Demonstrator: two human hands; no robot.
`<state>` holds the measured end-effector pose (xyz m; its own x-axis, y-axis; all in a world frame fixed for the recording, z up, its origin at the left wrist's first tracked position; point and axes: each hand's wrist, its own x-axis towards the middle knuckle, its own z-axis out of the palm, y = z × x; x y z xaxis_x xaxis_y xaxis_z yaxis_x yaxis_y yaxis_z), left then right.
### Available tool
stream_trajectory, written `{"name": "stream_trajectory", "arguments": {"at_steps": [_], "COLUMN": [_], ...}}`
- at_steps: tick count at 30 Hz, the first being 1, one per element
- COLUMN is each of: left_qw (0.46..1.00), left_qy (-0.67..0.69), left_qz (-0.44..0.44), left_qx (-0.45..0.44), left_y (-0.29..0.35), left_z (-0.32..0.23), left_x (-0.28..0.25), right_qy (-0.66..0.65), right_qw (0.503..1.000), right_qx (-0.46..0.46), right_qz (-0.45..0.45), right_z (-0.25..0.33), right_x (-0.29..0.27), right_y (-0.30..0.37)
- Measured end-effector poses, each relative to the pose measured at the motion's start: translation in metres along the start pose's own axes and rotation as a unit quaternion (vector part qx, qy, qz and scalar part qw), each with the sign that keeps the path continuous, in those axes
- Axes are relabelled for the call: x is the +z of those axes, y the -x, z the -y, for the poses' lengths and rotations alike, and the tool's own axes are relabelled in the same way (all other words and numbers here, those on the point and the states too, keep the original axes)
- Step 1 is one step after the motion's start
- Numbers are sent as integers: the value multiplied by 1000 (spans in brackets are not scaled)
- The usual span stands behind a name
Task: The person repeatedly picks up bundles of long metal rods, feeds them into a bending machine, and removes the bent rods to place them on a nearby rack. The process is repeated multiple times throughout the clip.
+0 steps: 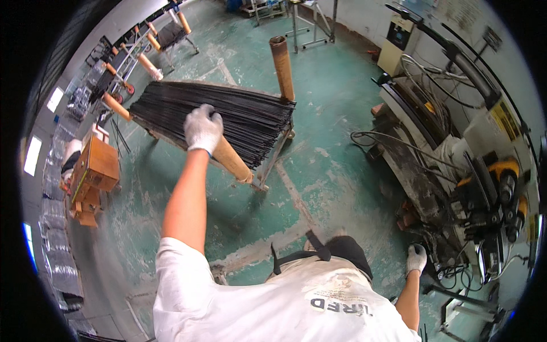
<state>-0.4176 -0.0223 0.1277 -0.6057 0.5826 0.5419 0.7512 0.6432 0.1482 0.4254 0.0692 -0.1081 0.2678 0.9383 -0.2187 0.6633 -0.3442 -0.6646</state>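
My left hand (203, 130), in a white work glove, reaches forward to a cart post wrapped in a brown cardboard tube (232, 161). Its fingers are bent around the tube's upper end, which the hand hides. Just beyond, a thick layer of long, thin black rods (228, 105) lies across the cart. Out to my right side is my gloved right hand (416, 259), beside the dark machinery. Its fingers are curled, with a dark patch at them; whether they hold anything is too small to make out.
Another cardboard-wrapped post (282, 68) rises at the cart's far right corner. Along the right stands a machine (410, 119) with loose cables and orange-black power tools (504, 176). A brown wooden cabinet (99, 165) and plastic-wrapped bundles (57, 228) line the left.
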Motion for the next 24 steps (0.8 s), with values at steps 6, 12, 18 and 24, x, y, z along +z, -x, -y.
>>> {"name": "stream_trajectory", "arguments": {"at_steps": [6, 12, 18, 24], "left_qw": [941, 944, 910, 896], "left_qy": [175, 250, 337, 307], "left_qz": [165, 82, 60, 100], "left_qx": [-237, -201, -235, -305], "left_y": [-32, -35, -33, -42], "left_z": [119, 59, 82, 86], "left_x": [70, 60, 69, 65], "right_qy": [104, 111, 171, 272], "right_qw": [963, 874, 777, 767], "right_qx": [-152, -316, -454, -484], "right_qz": [197, 353, 400, 323], "right_z": [231, 392, 525, 611], "right_x": [153, 392, 620, 768], "right_y": [1, 23, 66, 107]}}
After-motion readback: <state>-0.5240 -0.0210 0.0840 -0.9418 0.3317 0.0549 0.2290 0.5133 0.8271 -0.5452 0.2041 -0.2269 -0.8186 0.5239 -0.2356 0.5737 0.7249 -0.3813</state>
